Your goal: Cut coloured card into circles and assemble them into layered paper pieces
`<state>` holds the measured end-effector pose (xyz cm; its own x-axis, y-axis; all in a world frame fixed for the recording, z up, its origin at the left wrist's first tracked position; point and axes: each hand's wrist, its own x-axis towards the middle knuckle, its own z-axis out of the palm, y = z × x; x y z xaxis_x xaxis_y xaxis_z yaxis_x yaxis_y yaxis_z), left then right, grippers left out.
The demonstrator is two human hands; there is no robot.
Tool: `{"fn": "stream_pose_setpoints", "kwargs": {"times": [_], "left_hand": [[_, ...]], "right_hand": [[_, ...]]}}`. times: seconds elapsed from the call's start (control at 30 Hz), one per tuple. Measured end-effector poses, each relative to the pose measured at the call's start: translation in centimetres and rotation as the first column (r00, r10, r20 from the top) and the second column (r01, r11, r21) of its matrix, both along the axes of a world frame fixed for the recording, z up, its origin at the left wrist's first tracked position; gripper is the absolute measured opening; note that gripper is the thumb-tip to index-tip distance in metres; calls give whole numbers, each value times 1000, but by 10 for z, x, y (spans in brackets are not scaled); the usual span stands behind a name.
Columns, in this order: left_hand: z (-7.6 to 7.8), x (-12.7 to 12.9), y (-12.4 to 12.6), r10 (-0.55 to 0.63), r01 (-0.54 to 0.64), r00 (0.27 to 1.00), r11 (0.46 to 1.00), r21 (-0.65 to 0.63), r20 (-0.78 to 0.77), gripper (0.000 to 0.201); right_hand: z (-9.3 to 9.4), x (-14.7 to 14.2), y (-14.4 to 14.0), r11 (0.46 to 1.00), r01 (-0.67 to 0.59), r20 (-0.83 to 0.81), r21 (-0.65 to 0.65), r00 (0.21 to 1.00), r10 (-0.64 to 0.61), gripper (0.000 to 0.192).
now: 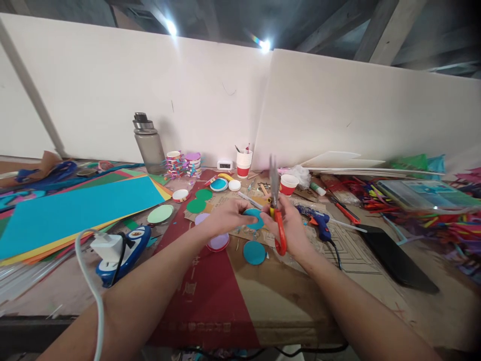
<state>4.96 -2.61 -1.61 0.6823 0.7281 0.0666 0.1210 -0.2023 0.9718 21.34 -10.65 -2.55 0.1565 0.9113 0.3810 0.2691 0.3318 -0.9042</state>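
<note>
My left hand [227, 218] pinches a round blue paper disc [253, 219] by its left edge. My right hand [290, 223] is closed around a pair of scissors [279, 232] with red-orange handles, blades pointing up and away. Fingertips of the right hand also meet the disc's right edge. Just below, a second blue disc [254, 252] lies on the cardboard. Partly hidden under my left wrist are lilac discs [218, 242]. Green discs [196, 206] lie beyond it, and a pale green disc [160, 214] is farther left.
Coloured paper sheets [82, 210] and a blue power strip [140, 239] lie left. A grey bottle [149, 153] and paper cups [244, 163] stand at the back. To the right are a blue glue gun [322, 225], a utility knife [347, 212], a black phone-like slab [396, 258] and a plastic box [424, 194].
</note>
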Motion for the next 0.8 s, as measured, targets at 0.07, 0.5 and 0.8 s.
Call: {"fn": "stream_pose_setpoints", "kwargs": {"times": [0.07, 0.5, 0.8], "left_hand": [[-5, 5, -3, 82, -77, 994, 994, -77, 67, 28], [-11, 16, -17, 270, -234, 935, 956, -175, 229, 37], [-3, 8, -6, 305, -167, 887, 911, -376, 347, 37]], "right_hand": [[-2, 1, 1, 997, 62, -84, 45, 995, -58, 40], [-8, -2, 6, 990, 122, -194, 75, 975, -106, 42], [-5, 0, 0, 997, 81, 82, 8, 993, -82, 34]]}}
